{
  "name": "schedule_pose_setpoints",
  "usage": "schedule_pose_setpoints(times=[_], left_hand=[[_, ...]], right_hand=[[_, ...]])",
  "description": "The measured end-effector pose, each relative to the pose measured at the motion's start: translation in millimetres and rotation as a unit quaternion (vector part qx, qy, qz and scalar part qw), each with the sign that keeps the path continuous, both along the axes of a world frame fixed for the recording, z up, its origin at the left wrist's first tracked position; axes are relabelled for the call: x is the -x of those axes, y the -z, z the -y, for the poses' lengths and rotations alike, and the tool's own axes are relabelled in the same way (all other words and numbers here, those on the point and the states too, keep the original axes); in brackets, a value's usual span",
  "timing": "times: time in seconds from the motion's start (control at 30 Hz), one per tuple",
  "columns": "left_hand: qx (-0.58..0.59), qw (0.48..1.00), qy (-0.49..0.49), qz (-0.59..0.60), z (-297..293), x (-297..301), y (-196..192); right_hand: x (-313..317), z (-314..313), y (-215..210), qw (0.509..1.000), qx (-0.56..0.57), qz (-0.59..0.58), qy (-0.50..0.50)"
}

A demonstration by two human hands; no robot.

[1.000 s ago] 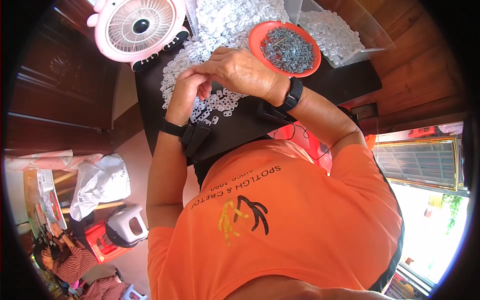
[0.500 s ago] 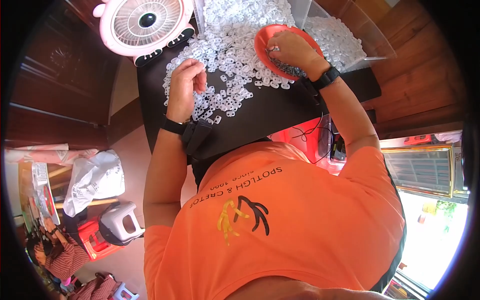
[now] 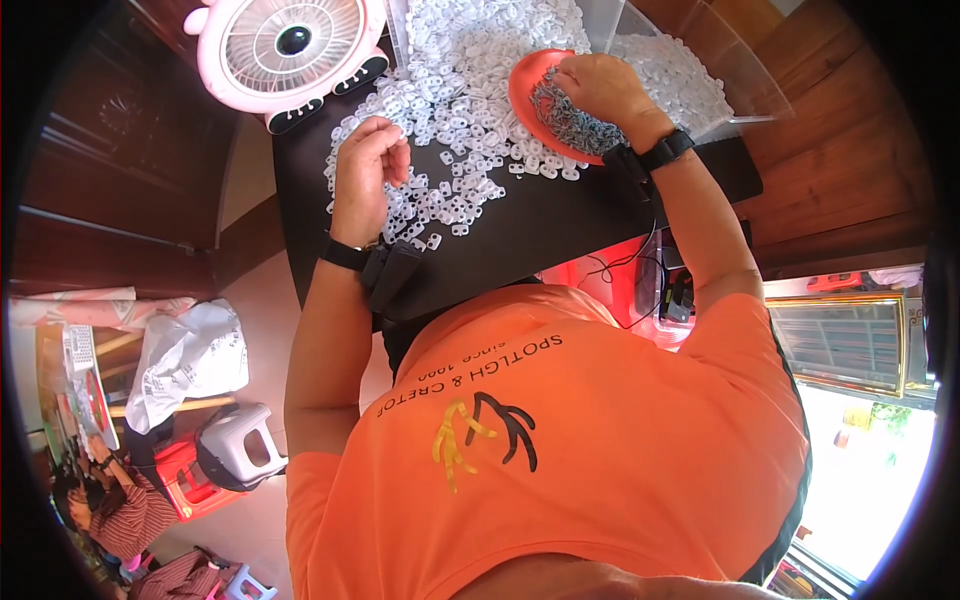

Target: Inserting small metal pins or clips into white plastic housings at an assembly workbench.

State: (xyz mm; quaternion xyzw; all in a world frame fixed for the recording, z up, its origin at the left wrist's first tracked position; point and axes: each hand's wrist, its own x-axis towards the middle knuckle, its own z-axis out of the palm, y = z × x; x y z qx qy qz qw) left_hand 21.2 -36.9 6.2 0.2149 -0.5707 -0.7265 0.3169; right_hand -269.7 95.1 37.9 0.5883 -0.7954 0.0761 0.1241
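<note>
My left hand (image 3: 364,178) hovers over the near left part of a spread of small white plastic pieces with holes (image 3: 462,190). Its fingers are curled in, thumb against forefinger; a tiny whitish spot shows at the tips, too small to name. Above the far side of a red bowl (image 3: 527,80), my right hand (image 3: 608,92) is closed, fingers bent down, and what it may hold is hidden. Many small grey metal parts (image 3: 572,122) lie in the bowl, which rests tilted among the white pieces.
A pink fan (image 3: 293,42) stands at the table's far left. Clear bins (image 3: 745,80) at the back hold more white pieces. The black tabletop (image 3: 500,240) ends near my body. Stools (image 3: 240,445) and another person (image 3: 130,515) are at the lower left.
My right hand has lifted from the metal parts toward the bowl's far right side, uncovering more of them. The left hand has barely moved.
</note>
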Motion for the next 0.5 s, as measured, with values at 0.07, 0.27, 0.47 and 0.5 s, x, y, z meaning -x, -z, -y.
schedule_pose_setpoints(times=[0.07,0.27,0.47,0.5], left_hand=[[0.005,1.000,0.000,0.009,-2,1,-3],[0.011,1.000,-0.003,0.023,0,-1,-2],[0.012,1.000,-0.006,0.022,-1,-1,-4],[0.013,1.000,-0.003,0.020,-1,-1,-4]], right_hand=[[5,-1,3,1.000,0.001,-0.012,0.000],[-2,5,2,1.000,0.006,0.001,-0.024],[-15,6,-5,0.994,0.084,0.038,-0.056],[-21,6,-8,0.987,0.124,0.071,-0.075]])
